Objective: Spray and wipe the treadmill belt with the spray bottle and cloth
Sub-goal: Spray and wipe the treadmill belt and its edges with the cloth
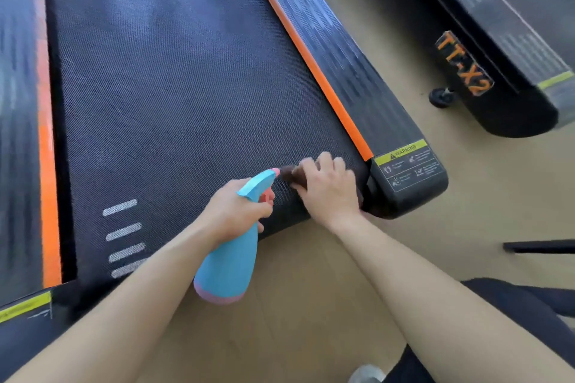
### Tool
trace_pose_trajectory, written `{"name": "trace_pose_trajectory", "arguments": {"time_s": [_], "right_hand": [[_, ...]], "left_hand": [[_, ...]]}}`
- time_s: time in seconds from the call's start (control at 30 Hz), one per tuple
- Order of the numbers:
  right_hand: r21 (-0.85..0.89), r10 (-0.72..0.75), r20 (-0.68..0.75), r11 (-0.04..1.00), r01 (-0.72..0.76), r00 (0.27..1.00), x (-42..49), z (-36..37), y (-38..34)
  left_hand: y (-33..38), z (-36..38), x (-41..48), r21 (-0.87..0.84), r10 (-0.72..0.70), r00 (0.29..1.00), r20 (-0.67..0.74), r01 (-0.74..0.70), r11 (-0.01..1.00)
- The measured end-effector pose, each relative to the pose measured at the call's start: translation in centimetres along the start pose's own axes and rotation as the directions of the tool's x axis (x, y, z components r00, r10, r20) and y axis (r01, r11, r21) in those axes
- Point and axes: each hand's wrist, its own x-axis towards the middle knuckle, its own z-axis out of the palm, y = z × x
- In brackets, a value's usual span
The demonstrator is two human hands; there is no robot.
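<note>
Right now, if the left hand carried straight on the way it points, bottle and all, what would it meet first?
The brown cloth under the right hand: the nozzle of the spray bottle in the left hand points at it from close by. Depth is unclear, so it might pass just above.

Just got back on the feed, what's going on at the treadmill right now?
A person is cleaning the treadmill belt. The left hand grips a blue spray bottle by its neck, with the nozzle pointing toward the belt's near right corner. The right hand holds a brown cloth down on the belt there, beside the warning label. The cloth is motion-blurred, so it is probably being wiped.
</note>
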Motion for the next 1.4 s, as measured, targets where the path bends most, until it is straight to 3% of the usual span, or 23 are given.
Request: {"name": "trace_pose_trajectory", "arguments": {"time_s": [0.07, 0.13, 0.23, 0.43, 0.67, 0.8, 1.0, 1.13, 1.2, 1.4], "right_hand": [[0.075, 0.0, 0.095, 0.997, -0.007, 0.995, -3.3, -0.7, 0.9], [0.128, 0.106, 0.17, 0.983, -0.129, 0.98, -5.4, -2.0, 2.2], [0.227, 0.263, 0.19, 0.926, -0.303, 0.946, -5.9, -4.4, 4.2], [0.253, 0.375, 0.209, 0.871, -0.421, 0.903, -6.1, -5.9, 7.3], [0.103, 0.175, -0.1, 0.981, -0.164, 0.979, 0.6, -3.7, 5.2], [-0.066, -0.003, -0.087, 0.998, -0.003, 0.996, 6.7, -0.6, 2.9], [-0.156, 0.073, -0.09, 0.984, -0.087, 0.993, 4.2, -0.5, 3.4], [-0.215, -0.039, -0.101, 0.976, 0.016, 0.994, 0.0, -0.9, 5.4], [-0.214, -0.05, -0.114, 0.976, 0.025, 0.992, 2.5, -0.7, 5.5], [-0.176, 0.097, -0.114, 0.977, -0.116, 0.989, 9.8, 0.6, 2.7]], "left_hand": [[0.6, 0.9, 0.1, -0.007, -0.003, 1.0, 0.015, 0.003, 1.0], [1.3, 1.9, 0.2, -0.019, 0.001, 0.999, 0.052, 0.0, 1.0], [2.3, 4.0, 1.1, -0.032, 0.031, 0.996, 0.085, -0.028, 0.999], [4.7, 7.1, 2.6, 0.077, 0.029, 0.989, 0.146, -0.041, 0.996], [2.9, 6.3, 1.4, 0.112, -0.023, 0.995, 0.099, 0.012, 0.994], [1.5, 4.6, 0.9, 0.065, -0.042, 0.998, 0.042, 0.039, 0.997], [0.4, 2.2, 0.7, -0.017, -0.074, 0.997, 0.014, 0.074, 0.997], [0.6, 1.7, 0.8, -0.028, -0.067, 0.997, 0.031, 0.068, 0.997], [0.6, 1.7, 1.1, -0.053, -0.066, 0.997, 0.033, 0.067, 0.996], [-0.3, 1.4, 1.8, -0.039, -0.055, 0.998, -0.028, 0.054, 0.998]]}}
